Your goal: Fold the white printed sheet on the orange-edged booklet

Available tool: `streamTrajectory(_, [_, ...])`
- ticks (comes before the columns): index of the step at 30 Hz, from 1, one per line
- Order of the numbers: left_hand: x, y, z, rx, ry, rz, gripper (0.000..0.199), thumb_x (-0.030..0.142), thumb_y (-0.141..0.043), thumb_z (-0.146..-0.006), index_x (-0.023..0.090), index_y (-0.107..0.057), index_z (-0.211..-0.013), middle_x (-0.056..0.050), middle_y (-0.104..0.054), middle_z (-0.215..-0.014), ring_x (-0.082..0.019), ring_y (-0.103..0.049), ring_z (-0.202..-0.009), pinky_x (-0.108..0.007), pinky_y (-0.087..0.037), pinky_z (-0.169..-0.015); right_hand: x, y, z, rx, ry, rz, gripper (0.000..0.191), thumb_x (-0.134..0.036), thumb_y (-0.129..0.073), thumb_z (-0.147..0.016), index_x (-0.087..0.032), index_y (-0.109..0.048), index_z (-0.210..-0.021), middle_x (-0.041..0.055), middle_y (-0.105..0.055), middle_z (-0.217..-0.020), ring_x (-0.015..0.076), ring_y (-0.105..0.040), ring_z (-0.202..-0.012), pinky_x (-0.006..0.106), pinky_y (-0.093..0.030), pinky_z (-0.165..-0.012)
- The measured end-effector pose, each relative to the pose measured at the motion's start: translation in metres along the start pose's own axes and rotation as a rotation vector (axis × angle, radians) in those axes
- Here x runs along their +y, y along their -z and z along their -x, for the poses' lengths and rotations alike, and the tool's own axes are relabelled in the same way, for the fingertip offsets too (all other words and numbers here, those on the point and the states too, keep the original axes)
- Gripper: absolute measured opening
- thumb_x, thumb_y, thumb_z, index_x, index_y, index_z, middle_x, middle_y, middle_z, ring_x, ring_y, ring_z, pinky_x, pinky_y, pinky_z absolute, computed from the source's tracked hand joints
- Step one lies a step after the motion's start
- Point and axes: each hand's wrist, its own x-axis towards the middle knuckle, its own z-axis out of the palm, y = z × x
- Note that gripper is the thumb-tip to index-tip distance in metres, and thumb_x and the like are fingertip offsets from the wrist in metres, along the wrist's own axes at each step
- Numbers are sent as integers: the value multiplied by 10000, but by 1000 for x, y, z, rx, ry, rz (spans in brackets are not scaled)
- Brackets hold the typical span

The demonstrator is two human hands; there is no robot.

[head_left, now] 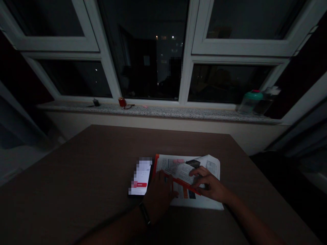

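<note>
A magazine or booklet (214,202) with printed pages and orange edging lies on the table. One of its pages is turned or folded, its orange edge running slantwise between my hands. My left hand (159,192), with a dark band on the wrist, rests on the left part of the paper, fingers spread. On the right, my right hand (211,187) touches the slanted page with bent fingers, thumb and forefinger apart. Dim light hides the exact contact of the fingertips. A lit phone (141,178) lies just left of the booklet, close to my left hand.
The brown table (102,156) reaches toward a stone windowsill (163,111). On the sill stand a small red container (122,101), a small dark object (95,102) and a teal-topped bottle (251,100) beside another clear one. Dark windows rise behind.
</note>
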Motion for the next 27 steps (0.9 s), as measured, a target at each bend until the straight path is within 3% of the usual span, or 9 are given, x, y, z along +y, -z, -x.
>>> streamTrajectory(8, [-1,4,0,-9,56,-85,507,391,-685,-866,231,-531,-1322,-141,-483,-1350,-351,-437,-1253,-477,-409,-982,1,0,0,-3,-4,6,131,-206,-686,-833,-274,-754,-922,73,-587,-1190,267,-520,-1115,468,-419,-946])
streamTrajectory(16, [-8,4,0,36,61,-142,420,413,-635,-887,202,-573,-1244,-144,-555,-1256,-347,-485,-1182,-484,-403,-955,1,0,1,2,-2,7,130,-213,-677,-840,-272,-755,-925,75,-590,-1188,274,-521,-1120,478,-413,-949])
streamTrajectory(21, [-12,-6,0,104,-40,-103,420,408,-615,-905,176,-560,-1251,-140,-528,-1325,-334,-437,-1260,-499,-339,-1051,0,0,-1,-8,-16,6,138,-206,-690,-829,-280,-757,-924,72,-589,-1179,274,-522,-1119,475,-406,-956])
streamTrajectory(24, [-9,-11,0,85,-135,-50,500,424,-647,-887,172,-521,-1299,-129,-493,-1390,-325,-419,-1297,-483,-321,-1090,-1,0,-1,-10,-21,-2,117,-223,-690,-834,-275,-758,-915,75,-587,-1182,277,-520,-1124,481,-402,-965])
streamTrajectory(27, [-5,-15,1,77,-143,-32,551,446,-652,-883,177,-490,-1335,-143,-463,-1429,-336,-365,-1357,-503,-300,-1112,-1,0,-1,-15,-17,-10,105,-242,-686,-843,-274,-758,-912,74,-584,-1190,278,-518,-1130,484,-407,-965])
